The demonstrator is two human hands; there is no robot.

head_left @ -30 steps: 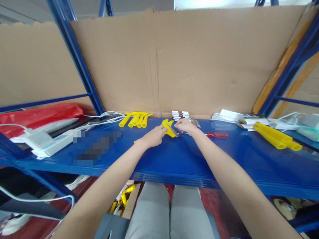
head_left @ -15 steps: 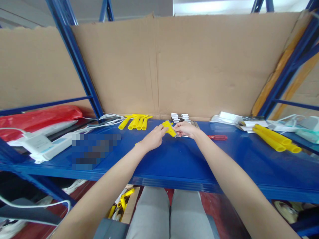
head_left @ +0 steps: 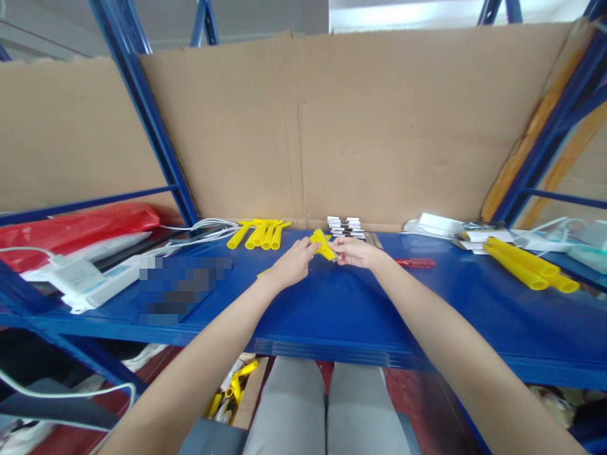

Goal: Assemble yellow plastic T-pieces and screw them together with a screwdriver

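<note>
Currently, left of the red screwdriver [head_left: 416,263], our left hand [head_left: 294,263] grips the yellow piece [head_left: 325,245] while our right hand [head_left: 355,251] pinches its edge; a loose grip could let it twist.

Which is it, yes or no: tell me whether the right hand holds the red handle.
No, the red handle lies on the blue shelf, apart from the right hand, which is at the yellow piece.
</note>
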